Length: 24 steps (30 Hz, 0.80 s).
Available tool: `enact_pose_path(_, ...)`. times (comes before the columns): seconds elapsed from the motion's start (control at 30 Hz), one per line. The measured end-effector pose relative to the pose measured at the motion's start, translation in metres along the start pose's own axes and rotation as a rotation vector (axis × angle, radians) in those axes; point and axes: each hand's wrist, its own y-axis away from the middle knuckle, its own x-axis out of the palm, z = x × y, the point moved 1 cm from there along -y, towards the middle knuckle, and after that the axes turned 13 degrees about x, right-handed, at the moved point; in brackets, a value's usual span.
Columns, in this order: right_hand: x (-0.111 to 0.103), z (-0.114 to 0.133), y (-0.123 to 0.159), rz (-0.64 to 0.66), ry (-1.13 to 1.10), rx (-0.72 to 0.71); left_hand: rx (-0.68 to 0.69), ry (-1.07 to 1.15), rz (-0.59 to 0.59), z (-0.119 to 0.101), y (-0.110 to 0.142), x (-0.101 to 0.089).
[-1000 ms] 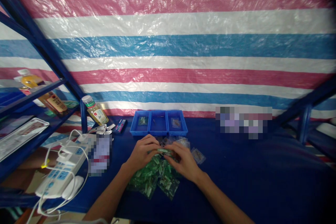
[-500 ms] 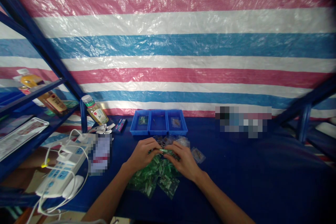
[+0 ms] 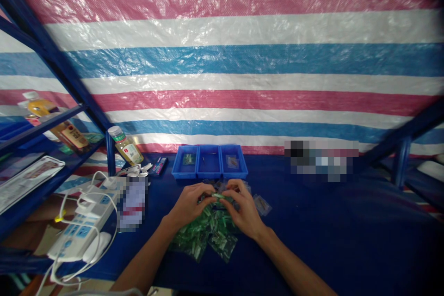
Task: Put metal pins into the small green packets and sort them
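Observation:
Between the fingertips of my left hand [image 3: 191, 201] and my right hand [image 3: 244, 207] is a small pale-green packet [image 3: 218, 195]. Both hands pinch it, one from each side; its contents are too small to make out. Below and between the hands lies a heap of small clear bags with green pieces [image 3: 194, 236], partly covered by my fingers. More clear bags lie behind the hands, mostly hidden. To the right of my right hand, a clear bag with a brownish piece [image 3: 262, 205] rests flat on the blue table [image 3: 312, 240].
A blue three-compartment tray [image 3: 209, 176] stands behind the hands, with small bags in its outer compartments. At the left are a power strip [image 3: 78, 233] with white cables, a tilted bottle [image 3: 126, 147] and a small dark box [image 3: 158, 166]. Blue frame posts [image 3: 110, 155] flank the table.
My right hand's fingers have shifted slightly and bent higher, and the green packet now shows more between the two hands. The heap and the tray have not moved.

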Motion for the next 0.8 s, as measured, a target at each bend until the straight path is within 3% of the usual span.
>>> enact_pose_path(0.17, 0.003, -0.005, 0.000, 0.101, -0.034, 0.048, 0.017, -0.002, 0.005, 0.000, 0.000, 0.001)
enact_pose_path(0.37, 0.009, -0.015, 0.004, 0.084, -0.052, 0.140, 0.022, -0.011, 0.041, -0.002, 0.000, 0.003)
enact_pose_path(0.6, 0.005, -0.009, 0.002, 0.080, -0.055, 0.079, 0.060, 0.007, 0.055, -0.004, -0.002, -0.002)
enact_pose_path(0.8, 0.002, -0.004, 0.000, 0.043, -0.139, 0.146, 0.111, 0.022, -0.005, -0.003, -0.004, -0.005)
